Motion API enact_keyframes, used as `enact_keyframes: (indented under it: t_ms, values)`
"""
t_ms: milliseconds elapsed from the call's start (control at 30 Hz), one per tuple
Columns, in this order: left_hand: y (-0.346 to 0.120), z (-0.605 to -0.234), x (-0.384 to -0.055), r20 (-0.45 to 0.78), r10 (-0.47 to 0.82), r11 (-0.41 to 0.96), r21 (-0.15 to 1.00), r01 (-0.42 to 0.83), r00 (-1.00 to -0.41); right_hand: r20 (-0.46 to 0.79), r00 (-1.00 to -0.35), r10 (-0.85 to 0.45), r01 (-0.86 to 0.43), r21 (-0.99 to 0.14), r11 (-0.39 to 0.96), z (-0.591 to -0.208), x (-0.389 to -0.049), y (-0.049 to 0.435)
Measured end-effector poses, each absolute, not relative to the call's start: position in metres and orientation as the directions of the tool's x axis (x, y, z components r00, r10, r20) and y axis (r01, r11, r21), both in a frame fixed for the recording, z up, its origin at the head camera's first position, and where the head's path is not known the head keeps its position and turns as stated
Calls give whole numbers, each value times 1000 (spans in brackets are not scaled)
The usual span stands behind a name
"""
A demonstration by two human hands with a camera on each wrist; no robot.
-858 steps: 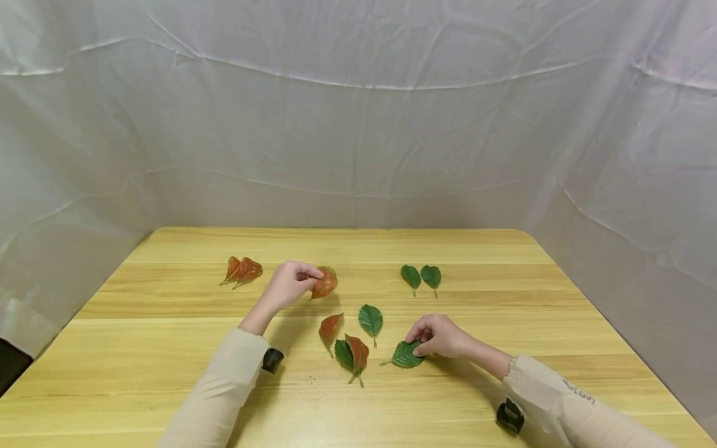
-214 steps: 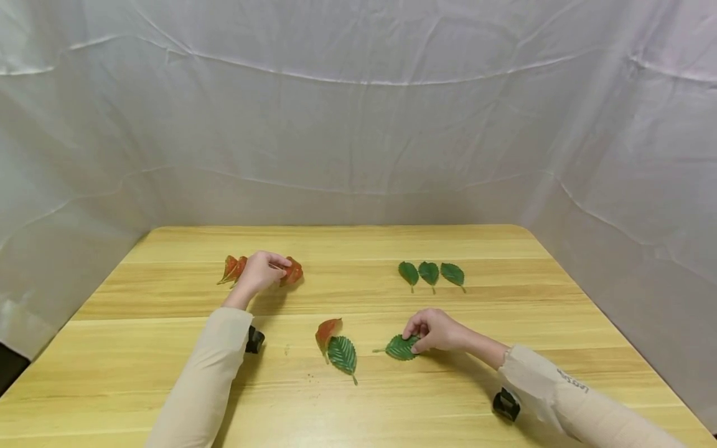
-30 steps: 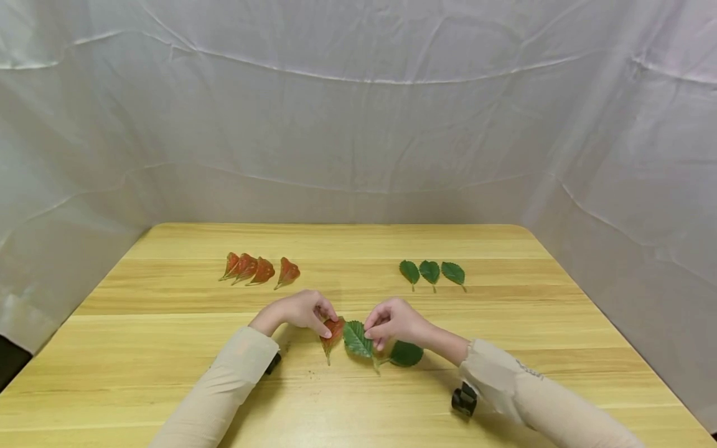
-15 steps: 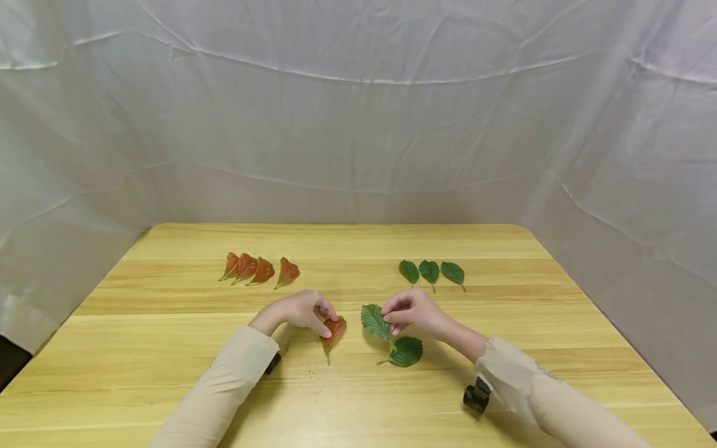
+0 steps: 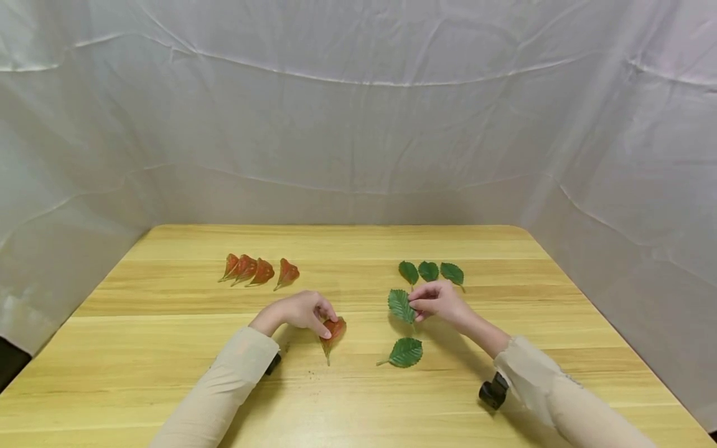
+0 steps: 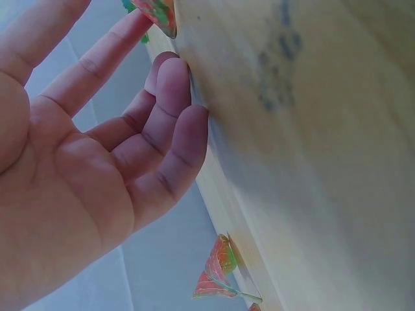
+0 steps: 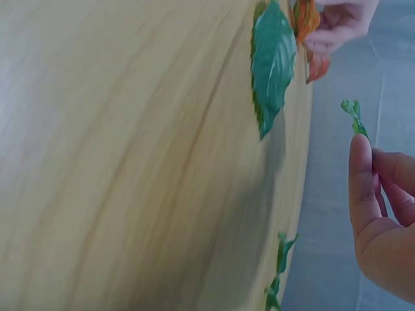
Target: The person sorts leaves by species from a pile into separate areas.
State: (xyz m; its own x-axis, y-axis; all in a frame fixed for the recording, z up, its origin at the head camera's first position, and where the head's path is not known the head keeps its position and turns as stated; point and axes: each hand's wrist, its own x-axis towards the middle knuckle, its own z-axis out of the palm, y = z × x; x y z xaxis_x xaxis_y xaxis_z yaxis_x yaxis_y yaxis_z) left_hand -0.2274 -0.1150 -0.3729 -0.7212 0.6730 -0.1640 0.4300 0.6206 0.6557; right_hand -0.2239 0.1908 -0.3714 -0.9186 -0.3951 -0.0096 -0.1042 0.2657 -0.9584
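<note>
In the head view my left hand has thumb and fingertips at the edges of a red leaf at mid-table, its stem toward me. The left wrist view shows one fingertip against that leaf, the other fingers loosely bent. My right hand pinches a green leaf by its edge, raised over the wood; the right wrist view has it between thumb and finger. Below it a second green leaf lies flat, stem pointing left.
Several red leaves lie in a row at the back left, some overlapping. Three green leaves form a row at the back right, just behind my right hand. Pale cloth hangs around the wooden table.
Over the last second my right hand has carried the green leaf from beside the red leaf back and rightward, toward the green row. The left hand has stayed at the red leaf.
</note>
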Motion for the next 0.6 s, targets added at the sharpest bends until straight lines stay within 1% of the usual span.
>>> enact_keyframes:
  t_ms: [300, 600]
  values:
    - [-114, -372, -226, -187, 651, 636, 663, 394, -736, -38, -942, -335, -67, -953, 297, -374, -227, 206]
    - [-113, -372, -226, -196, 646, 642, 662, 387, -738, -81, -940, -330, -46, -932, 361, -377, -234, 216]
